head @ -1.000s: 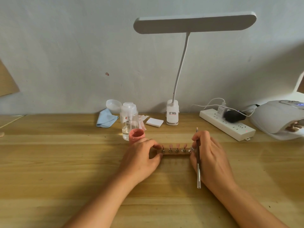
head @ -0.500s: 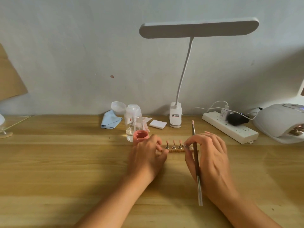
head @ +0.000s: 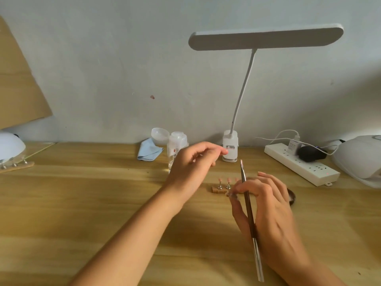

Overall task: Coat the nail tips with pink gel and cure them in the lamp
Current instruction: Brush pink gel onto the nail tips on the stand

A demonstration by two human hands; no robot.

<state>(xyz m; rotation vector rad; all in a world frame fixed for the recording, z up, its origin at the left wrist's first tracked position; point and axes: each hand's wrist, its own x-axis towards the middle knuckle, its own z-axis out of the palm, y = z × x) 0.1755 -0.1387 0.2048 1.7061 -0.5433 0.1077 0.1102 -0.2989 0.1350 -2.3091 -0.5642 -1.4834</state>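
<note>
A small wooden strip (head: 218, 189) with pink nail tips (head: 224, 180) on metal stands lies mid-table. My right hand (head: 268, 211) covers its right end, fingertips touching it, and grips a long brush (head: 248, 215) with the bristle end pointing away from me. My left hand (head: 192, 164) hovers above the table behind the strip, with its fingers loosely curled and holding nothing. It hides the pink gel jar. The white curing lamp (head: 362, 159) sits at the far right edge.
A clear pump bottle (head: 177, 144), blue cloth (head: 149, 151), clip desk lamp (head: 231, 148) and power strip (head: 301, 165) line the wall. A dark lid (head: 292, 198) peeks from behind my right hand. Far left are a second white dome (head: 9, 147) and another strip (head: 17, 166).
My left hand has let go of the strip's left end and lifted up and back. My right hand stays at the strip with the brush. The view has swung left.
</note>
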